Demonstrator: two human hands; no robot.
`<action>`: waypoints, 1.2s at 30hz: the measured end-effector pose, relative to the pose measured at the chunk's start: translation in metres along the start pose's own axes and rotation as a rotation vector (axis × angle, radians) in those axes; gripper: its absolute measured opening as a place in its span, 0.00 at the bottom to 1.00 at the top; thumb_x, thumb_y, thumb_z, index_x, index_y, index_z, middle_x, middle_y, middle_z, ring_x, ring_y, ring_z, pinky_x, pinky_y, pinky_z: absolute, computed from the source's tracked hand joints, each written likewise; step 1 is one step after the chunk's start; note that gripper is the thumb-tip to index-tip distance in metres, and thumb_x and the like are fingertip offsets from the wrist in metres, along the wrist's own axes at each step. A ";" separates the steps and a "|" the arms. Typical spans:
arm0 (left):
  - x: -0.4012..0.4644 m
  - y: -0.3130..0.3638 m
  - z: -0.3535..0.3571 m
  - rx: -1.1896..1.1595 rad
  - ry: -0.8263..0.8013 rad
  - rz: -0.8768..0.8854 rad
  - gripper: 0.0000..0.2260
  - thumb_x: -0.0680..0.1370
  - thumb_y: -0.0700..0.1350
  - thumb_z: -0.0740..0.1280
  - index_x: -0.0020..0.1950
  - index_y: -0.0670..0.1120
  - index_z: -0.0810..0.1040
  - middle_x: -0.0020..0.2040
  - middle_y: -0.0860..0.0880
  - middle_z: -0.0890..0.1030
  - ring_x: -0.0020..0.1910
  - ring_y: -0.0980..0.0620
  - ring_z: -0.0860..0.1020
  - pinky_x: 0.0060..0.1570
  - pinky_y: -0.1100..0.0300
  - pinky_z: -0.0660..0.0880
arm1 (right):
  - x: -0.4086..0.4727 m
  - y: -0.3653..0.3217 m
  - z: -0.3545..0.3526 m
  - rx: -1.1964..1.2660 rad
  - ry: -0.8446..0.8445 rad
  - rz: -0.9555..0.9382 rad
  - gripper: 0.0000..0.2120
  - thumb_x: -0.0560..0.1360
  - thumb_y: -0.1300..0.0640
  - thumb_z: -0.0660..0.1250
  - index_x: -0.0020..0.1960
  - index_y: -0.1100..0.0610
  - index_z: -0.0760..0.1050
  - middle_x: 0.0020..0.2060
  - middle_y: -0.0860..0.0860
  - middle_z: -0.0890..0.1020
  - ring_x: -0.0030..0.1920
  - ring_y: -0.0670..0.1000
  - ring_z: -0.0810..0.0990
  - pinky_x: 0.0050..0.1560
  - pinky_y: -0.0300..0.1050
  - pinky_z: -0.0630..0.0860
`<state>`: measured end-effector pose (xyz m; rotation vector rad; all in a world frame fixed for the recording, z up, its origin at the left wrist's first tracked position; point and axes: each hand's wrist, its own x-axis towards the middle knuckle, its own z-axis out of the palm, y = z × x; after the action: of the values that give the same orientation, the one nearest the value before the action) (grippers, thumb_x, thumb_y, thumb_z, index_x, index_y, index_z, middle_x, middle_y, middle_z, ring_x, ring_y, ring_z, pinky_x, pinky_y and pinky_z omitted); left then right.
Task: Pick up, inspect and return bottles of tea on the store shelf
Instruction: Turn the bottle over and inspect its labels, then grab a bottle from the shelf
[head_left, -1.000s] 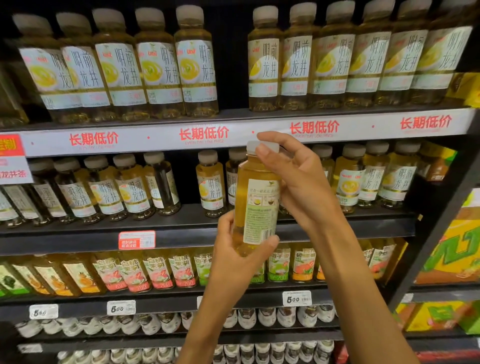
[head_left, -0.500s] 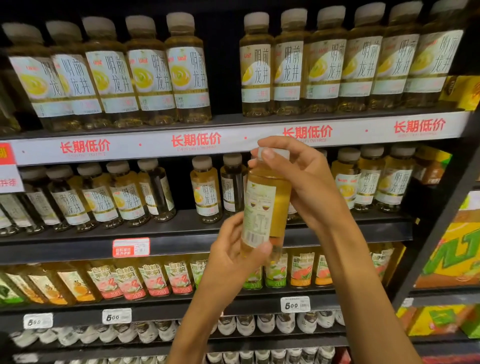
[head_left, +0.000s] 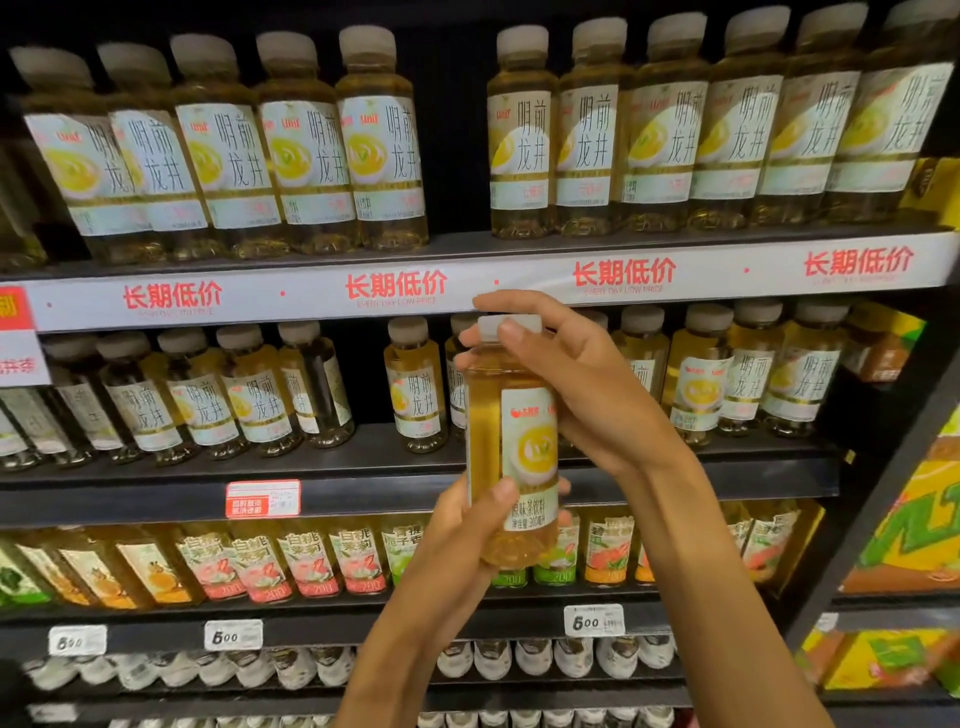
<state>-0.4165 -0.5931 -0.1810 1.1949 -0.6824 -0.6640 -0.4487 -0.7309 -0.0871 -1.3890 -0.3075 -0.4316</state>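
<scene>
The tea bottle (head_left: 511, 447) stands upright at frame centre, cap up. The left hand (head_left: 467, 525) grips its base; the right hand (head_left: 582, 395) pinches the cap. The middle shelf (head_left: 156, 486) edge lies behind it.

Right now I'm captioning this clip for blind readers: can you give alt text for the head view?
Two hands hold a bottle of pale yellow tea upright before store shelves: the left hand grips its base, the right hand holds its white cap. Rows of similar tea bottles fill the shelves behind, above red-lettered price strips.
</scene>
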 end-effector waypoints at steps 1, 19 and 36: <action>0.001 0.000 -0.001 0.015 0.031 0.020 0.38 0.63 0.66 0.75 0.68 0.50 0.71 0.59 0.46 0.82 0.58 0.47 0.81 0.54 0.53 0.78 | 0.000 -0.001 0.000 -0.012 0.014 -0.020 0.14 0.74 0.53 0.67 0.58 0.54 0.77 0.51 0.55 0.84 0.53 0.54 0.83 0.50 0.45 0.80; 0.036 0.036 -0.001 0.140 0.051 0.187 0.28 0.67 0.61 0.69 0.64 0.55 0.71 0.59 0.54 0.82 0.61 0.53 0.79 0.60 0.56 0.76 | 0.033 -0.018 -0.008 -0.093 -0.012 -0.082 0.17 0.80 0.55 0.61 0.68 0.49 0.71 0.59 0.56 0.80 0.61 0.55 0.79 0.61 0.51 0.76; 0.095 0.129 0.002 0.865 0.406 0.629 0.39 0.75 0.49 0.70 0.78 0.51 0.48 0.66 0.58 0.59 0.62 0.69 0.58 0.59 0.75 0.63 | 0.116 -0.084 0.020 -0.444 0.207 -0.592 0.14 0.80 0.64 0.60 0.66 0.59 0.67 0.53 0.57 0.77 0.50 0.52 0.76 0.55 0.52 0.76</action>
<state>-0.3458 -0.6369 -0.0439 1.7066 -0.9655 0.4584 -0.3845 -0.7346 0.0423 -1.6553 -0.4726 -1.1811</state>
